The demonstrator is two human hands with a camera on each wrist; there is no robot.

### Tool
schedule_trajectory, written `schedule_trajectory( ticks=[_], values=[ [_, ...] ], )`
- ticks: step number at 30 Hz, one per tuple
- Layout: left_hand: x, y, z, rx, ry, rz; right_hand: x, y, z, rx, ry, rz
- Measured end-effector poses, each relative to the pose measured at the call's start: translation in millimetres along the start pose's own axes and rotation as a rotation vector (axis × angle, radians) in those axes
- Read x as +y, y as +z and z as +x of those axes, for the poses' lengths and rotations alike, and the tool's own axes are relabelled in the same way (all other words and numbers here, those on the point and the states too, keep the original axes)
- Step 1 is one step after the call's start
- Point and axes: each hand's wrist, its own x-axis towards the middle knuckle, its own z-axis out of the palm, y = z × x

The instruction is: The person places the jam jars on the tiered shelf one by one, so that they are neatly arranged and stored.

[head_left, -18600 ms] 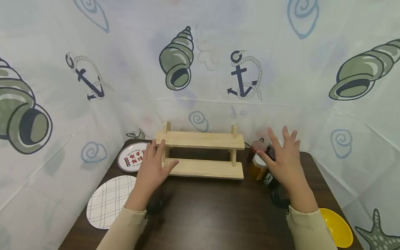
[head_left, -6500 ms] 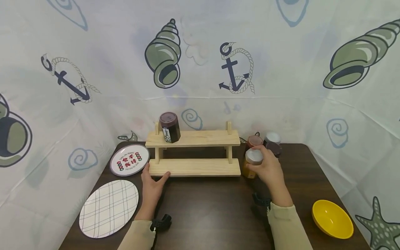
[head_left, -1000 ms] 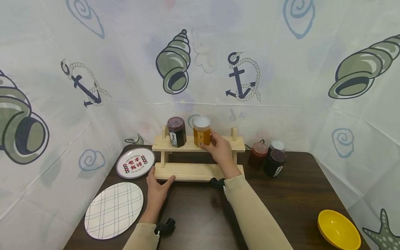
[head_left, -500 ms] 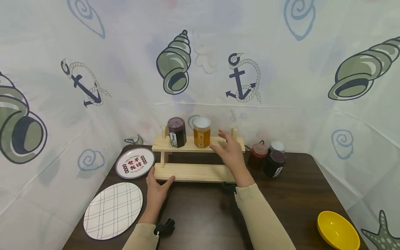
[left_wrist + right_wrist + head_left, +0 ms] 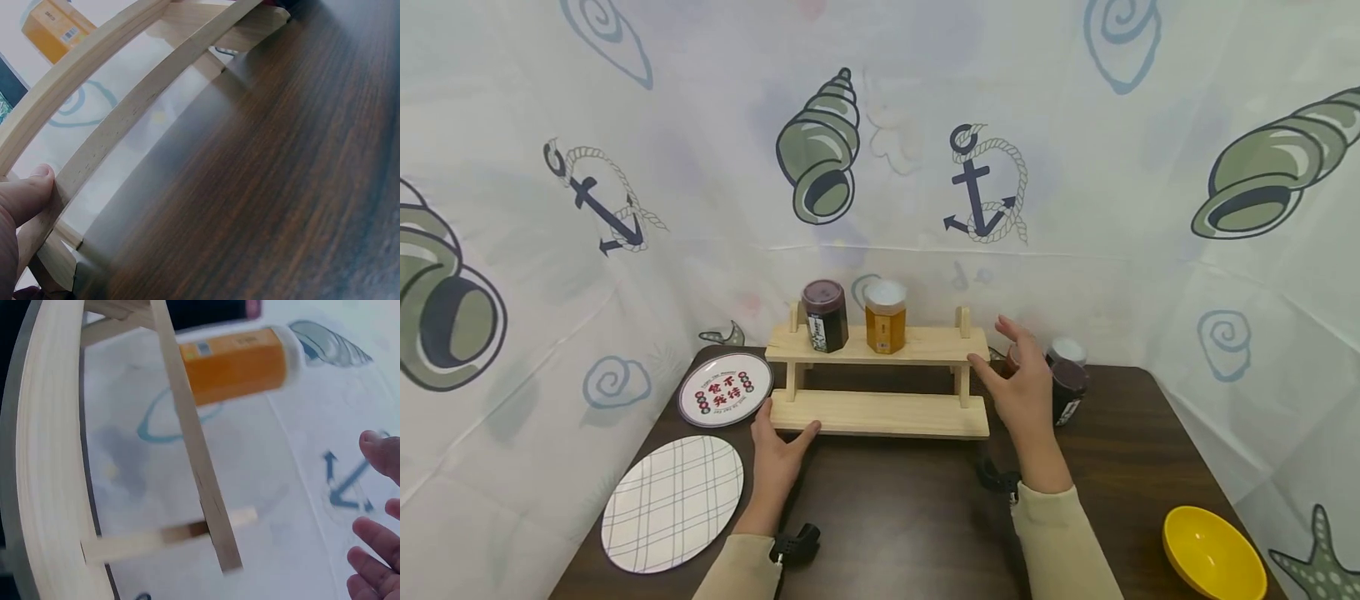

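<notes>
A two-tier wooden shelf point(image 5: 880, 379) stands at the back of the dark table point(image 5: 910, 517). On its top tier stand a dark jar point(image 5: 824, 315) and an amber jar with a white lid point(image 5: 885, 317). My left hand point(image 5: 784, 429) lies on the table and presses thumb and fingers against the lower tier's front left corner; the left wrist view shows the thumb point(image 5: 25, 194) on the shelf edge point(image 5: 125, 119). My right hand point(image 5: 1011, 367) hovers with spread fingers, holding nothing, just right of the shelf. It partly covers a red-lidded jar point(image 5: 1011, 358). A dark jar point(image 5: 1067, 392) and a white-lidded jar point(image 5: 1065, 350) stand beside it.
A round plate with red characters point(image 5: 724, 390) and a plaid plate point(image 5: 673, 502) lie at the left. A yellow bowl point(image 5: 1213, 554) sits at the front right. A shell-and-anchor printed curtain point(image 5: 1075, 208) closes in the back and both sides.
My right hand let go of the amber jar on the top tier and moved right and down to the jars beside the shelf. The left hand stayed put.
</notes>
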Motion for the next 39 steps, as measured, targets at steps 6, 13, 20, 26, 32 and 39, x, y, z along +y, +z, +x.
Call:
schedule_trajectory(
  ticks=[6,13,20,26,32,39],
  values=[
    [0.7,1.2,-0.4,-0.003,-0.006,0.008,16.7,-35.1,-9.6,0.138,-0.005,0.009],
    [4.7,-2.6,-0.8,0.000,-0.005,0.011,34.4,-66.5,-12.0,0.270,0.043,0.050],
    [3.5,-1.2,-1.6,-0.008,-0.005,0.007,23.0,-80.9,-10.3,0.315,0.165,0.077],
    [2.7,-0.9,-1.0,-0.011,-0.007,0.002,52.5,-85.6,-11.7,0.332,0.224,0.066],
    [3.3,-2.2,-0.2,-0.011,-0.013,0.005,96.4,-79.9,-17.0,0.299,0.288,0.084],
    [4.5,-1.7,0.1,-0.003,-0.011,0.005,138.4,-66.5,-31.6,0.254,0.363,0.155]
  ],
)
